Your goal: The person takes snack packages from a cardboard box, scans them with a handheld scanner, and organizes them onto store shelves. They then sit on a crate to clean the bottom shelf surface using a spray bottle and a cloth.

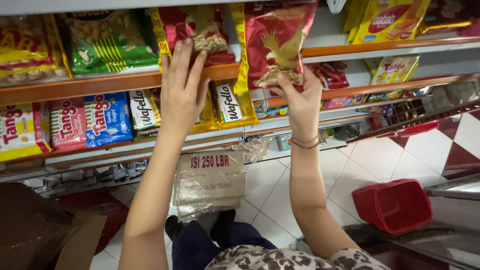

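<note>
R hand [300, 97] pinches the bottom edge of a red peanut snack bag [277, 42], holding it upright in front of the top shelf [100, 82]. L hand [182, 87] lies flat, fingers spread, on a 2nd red peanut bag [197, 30] standing on that shelf, w/ a green bag [110, 42] just beside it. Wafer packs [90, 120] fill the shelf below. Red basket [392, 205] sits on the tiled floor [310, 180].
</note>
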